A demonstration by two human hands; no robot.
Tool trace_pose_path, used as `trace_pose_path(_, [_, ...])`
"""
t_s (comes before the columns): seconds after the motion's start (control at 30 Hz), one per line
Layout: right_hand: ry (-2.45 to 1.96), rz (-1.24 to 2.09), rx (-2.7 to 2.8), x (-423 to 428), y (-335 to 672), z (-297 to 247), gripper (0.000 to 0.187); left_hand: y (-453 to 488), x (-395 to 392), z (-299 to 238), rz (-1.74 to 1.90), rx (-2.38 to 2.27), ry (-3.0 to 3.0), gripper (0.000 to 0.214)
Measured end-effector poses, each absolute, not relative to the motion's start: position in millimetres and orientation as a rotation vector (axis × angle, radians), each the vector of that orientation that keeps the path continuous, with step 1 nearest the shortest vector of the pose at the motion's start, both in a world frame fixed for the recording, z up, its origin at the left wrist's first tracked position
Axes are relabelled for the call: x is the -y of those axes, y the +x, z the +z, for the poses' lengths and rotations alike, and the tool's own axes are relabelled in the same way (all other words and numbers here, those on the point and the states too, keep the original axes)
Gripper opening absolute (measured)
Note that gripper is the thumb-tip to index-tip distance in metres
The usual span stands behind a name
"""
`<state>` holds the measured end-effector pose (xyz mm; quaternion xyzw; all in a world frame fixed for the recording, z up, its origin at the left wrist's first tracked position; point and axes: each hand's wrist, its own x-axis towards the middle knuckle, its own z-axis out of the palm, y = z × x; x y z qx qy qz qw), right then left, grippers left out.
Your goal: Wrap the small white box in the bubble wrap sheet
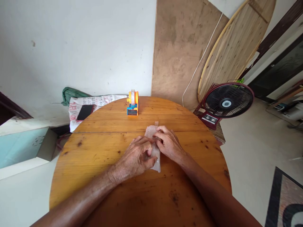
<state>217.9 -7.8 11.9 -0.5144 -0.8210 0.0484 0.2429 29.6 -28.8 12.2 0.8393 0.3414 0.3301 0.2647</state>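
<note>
A narrow, whitish package [155, 154], seemingly bubble wrap, lies lengthwise on the round wooden table [99, 148]. My left hand [136, 154] grips it from the left with curled fingers, the thumb resting near its close end. On the other side, my right hand [169, 143] has its bent fingers pressed on the package's right edge and upper part. A small strip of clear tape [156, 123] sticks out past the far end. Whatever is inside the wrap cannot be made out, and its middle is partly covered by my hands.
An orange and blue tape dispenser [133, 104] stands at the table's far edge. Behind the left edge, a dark phone [85, 112] rests on a printed white sack [106, 100]. A dark red fan [227, 101] stands right of the table. Wall and a plywood board [177, 47] rise behind.
</note>
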Motion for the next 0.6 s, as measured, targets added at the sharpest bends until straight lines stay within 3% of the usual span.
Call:
trace_pose_path(0.13, [-1.524,0.192,2.096,5,220,13,0.014,30,29,12,0.871,-0.918,2.245,0.020])
trace_pose_path(0.37, [-1.905,0.487,1.794,-15,232,18,0.037,31,28,11,0.885,-0.916,2.239,0.022])
trace_pose_path(0.6, [-1.710,0.789,1.720,-32,225,7,0.024,32,29,12,0.904,-0.922,2.204,0.022])
